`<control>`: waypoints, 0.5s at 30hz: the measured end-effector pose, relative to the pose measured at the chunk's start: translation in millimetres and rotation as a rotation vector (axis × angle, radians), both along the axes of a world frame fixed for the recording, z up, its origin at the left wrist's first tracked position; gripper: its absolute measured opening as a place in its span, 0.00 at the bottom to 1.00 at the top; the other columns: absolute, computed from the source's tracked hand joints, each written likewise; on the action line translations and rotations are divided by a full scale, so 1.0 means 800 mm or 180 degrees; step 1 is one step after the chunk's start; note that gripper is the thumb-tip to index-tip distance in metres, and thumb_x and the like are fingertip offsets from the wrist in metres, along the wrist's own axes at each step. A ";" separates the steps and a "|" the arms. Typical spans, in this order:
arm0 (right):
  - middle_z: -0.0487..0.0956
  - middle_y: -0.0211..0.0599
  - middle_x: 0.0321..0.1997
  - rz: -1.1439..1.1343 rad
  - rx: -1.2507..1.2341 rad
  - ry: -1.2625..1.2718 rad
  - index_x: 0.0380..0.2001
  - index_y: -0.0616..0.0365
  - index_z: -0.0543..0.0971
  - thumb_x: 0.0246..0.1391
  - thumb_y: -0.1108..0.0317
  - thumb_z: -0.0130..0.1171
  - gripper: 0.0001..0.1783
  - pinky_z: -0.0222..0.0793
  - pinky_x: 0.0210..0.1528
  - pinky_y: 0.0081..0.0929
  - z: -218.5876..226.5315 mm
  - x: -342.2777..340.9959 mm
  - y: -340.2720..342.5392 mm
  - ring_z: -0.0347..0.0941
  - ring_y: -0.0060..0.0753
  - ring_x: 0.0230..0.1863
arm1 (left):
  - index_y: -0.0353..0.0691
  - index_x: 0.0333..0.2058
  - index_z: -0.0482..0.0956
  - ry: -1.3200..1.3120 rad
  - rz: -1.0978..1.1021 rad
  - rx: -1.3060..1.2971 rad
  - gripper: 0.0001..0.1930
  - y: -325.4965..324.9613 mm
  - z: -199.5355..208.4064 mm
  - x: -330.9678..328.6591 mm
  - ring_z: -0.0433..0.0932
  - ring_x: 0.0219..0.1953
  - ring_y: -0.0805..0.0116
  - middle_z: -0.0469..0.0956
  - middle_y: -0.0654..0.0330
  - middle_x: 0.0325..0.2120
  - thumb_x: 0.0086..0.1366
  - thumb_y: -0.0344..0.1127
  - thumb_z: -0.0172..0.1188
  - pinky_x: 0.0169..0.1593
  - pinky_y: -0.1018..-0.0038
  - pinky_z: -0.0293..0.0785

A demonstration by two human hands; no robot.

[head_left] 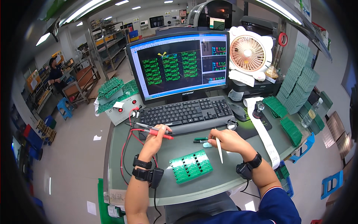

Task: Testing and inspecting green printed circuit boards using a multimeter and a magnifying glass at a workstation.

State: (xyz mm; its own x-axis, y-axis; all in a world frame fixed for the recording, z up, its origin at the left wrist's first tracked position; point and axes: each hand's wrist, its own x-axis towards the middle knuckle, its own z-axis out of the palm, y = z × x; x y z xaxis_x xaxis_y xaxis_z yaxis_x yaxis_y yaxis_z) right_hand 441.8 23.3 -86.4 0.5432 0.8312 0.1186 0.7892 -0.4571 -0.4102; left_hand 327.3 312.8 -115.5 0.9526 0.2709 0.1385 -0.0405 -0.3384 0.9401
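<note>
A green circuit board panel (182,174) with rows of black parts lies flat on the bench, between and below my two hands. My left hand (152,143) is closed around a red test probe (166,136) and a grey test probe (143,126), both pointing right. Red and black leads trail from them. In the closed fingers of my right hand (232,140) is a slim white pointed tool (220,154), its tip down and apart from the panel. Whether it is tweezers I cannot tell. Between the hands lie dark green pens (200,139) and a small pale blue item (207,145).
Behind my hands stand a keyboard (182,114) and a monitor (179,67) showing a board layout. A mouse (237,112), a paper strip (264,138) and stacked green boards (291,131) are at right. A grey instrument box (125,111) with boards on top stands left.
</note>
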 end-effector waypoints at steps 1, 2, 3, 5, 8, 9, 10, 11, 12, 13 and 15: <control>0.82 0.38 0.29 0.0028 0.0112 -0.0010 0.36 0.54 0.75 0.59 0.57 0.57 0.12 0.71 0.33 0.36 0.000 -0.002 0.000 0.80 0.44 0.33 | 0.36 0.36 0.79 -0.0281 0.0041 0.0252 0.23 0.001 -0.007 0.002 0.76 0.46 0.64 0.77 0.57 0.41 0.71 0.49 0.42 0.49 0.68 0.72; 0.82 0.38 0.29 0.0044 0.0112 -0.0008 0.36 0.54 0.75 0.59 0.57 0.57 0.12 0.71 0.33 0.36 0.000 -0.003 0.000 0.80 0.44 0.33 | 0.35 0.35 0.80 -0.0562 0.0081 0.0505 0.23 0.002 -0.014 0.004 0.74 0.51 0.60 0.77 0.55 0.43 0.71 0.49 0.42 0.54 0.66 0.69; 0.82 0.39 0.29 0.0176 0.0256 0.0108 0.37 0.53 0.75 0.59 0.56 0.57 0.12 0.71 0.33 0.38 -0.001 -0.004 0.000 0.79 0.46 0.33 | 0.35 0.35 0.80 -0.0557 0.0093 0.0508 0.23 0.004 -0.020 0.006 0.74 0.51 0.60 0.77 0.55 0.43 0.71 0.49 0.42 0.54 0.66 0.69; 0.82 0.40 0.29 0.0323 0.0401 0.0231 0.37 0.53 0.74 0.59 0.55 0.56 0.13 0.70 0.33 0.41 -0.002 -0.005 0.003 0.79 0.48 0.33 | 0.34 0.33 0.79 -0.0124 -0.0112 0.0505 0.24 0.007 -0.028 0.007 0.68 0.58 0.59 0.77 0.53 0.44 0.72 0.46 0.38 0.60 0.66 0.62; 0.82 0.40 0.30 0.0390 0.0484 0.0239 0.36 0.54 0.74 0.59 0.57 0.56 0.12 0.71 0.33 0.40 -0.003 -0.009 0.004 0.79 0.48 0.33 | 0.33 0.32 0.80 -0.0133 -0.0105 0.0423 0.25 0.005 -0.023 0.008 0.68 0.60 0.55 0.77 0.50 0.46 0.71 0.48 0.41 0.61 0.63 0.63; 0.82 0.40 0.30 0.0410 0.0585 0.0252 0.36 0.55 0.74 0.59 0.58 0.57 0.11 0.71 0.34 0.40 -0.004 -0.008 0.005 0.79 0.47 0.34 | 0.33 0.32 0.80 -0.0132 -0.0110 0.0423 0.25 0.003 -0.019 0.009 0.68 0.60 0.55 0.77 0.50 0.46 0.71 0.48 0.41 0.61 0.63 0.63; 0.82 0.40 0.30 0.0428 0.0684 0.0266 0.36 0.55 0.74 0.59 0.59 0.57 0.11 0.71 0.34 0.39 -0.004 -0.007 0.006 0.79 0.47 0.34 | 0.34 0.32 0.80 -0.0229 -0.0081 0.0555 0.24 0.001 -0.016 0.008 0.66 0.61 0.55 0.77 0.49 0.47 0.70 0.47 0.40 0.62 0.63 0.60; 0.82 0.40 0.30 0.0421 0.0681 0.0267 0.36 0.55 0.74 0.59 0.59 0.57 0.11 0.71 0.34 0.39 -0.005 -0.007 0.006 0.79 0.47 0.34 | 0.34 0.32 0.81 -0.0325 -0.0052 0.0684 0.25 0.000 -0.014 0.008 0.65 0.62 0.54 0.77 0.49 0.47 0.70 0.47 0.40 0.64 0.63 0.58; 0.81 0.40 0.30 0.0447 0.0736 0.0324 0.36 0.56 0.74 0.59 0.59 0.57 0.11 0.71 0.34 0.38 -0.004 -0.008 0.008 0.79 0.47 0.34 | 0.34 0.32 0.81 -0.0325 -0.0034 0.0684 0.25 0.005 -0.020 0.008 0.65 0.62 0.54 0.77 0.49 0.47 0.70 0.47 0.40 0.64 0.63 0.58; 0.81 0.40 0.30 0.0472 0.0789 0.0383 0.35 0.56 0.74 0.59 0.60 0.57 0.11 0.71 0.34 0.38 -0.004 -0.010 0.009 0.79 0.47 0.33 | 0.35 0.32 0.81 -0.0161 -0.0088 0.0747 0.25 0.011 -0.030 0.010 0.64 0.63 0.54 0.77 0.48 0.48 0.70 0.47 0.39 0.65 0.63 0.55; 0.81 0.40 0.29 0.0495 0.0841 0.0448 0.36 0.56 0.74 0.59 0.60 0.58 0.11 0.71 0.34 0.37 -0.009 -0.010 0.010 0.79 0.46 0.33 | 0.38 0.31 0.81 -0.0037 -0.0178 0.0707 0.25 0.015 -0.037 0.012 0.61 0.65 0.52 0.75 0.46 0.51 0.71 0.48 0.37 0.68 0.62 0.46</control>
State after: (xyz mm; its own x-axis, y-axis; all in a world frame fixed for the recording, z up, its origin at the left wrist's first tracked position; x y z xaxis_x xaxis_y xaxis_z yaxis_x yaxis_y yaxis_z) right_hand 434.2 31.5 -93.4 0.4385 0.8560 0.2739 0.7683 -0.1990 -0.6083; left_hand 336.5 324.9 -145.0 0.9632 0.1795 0.1998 -0.0752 -0.5339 0.8422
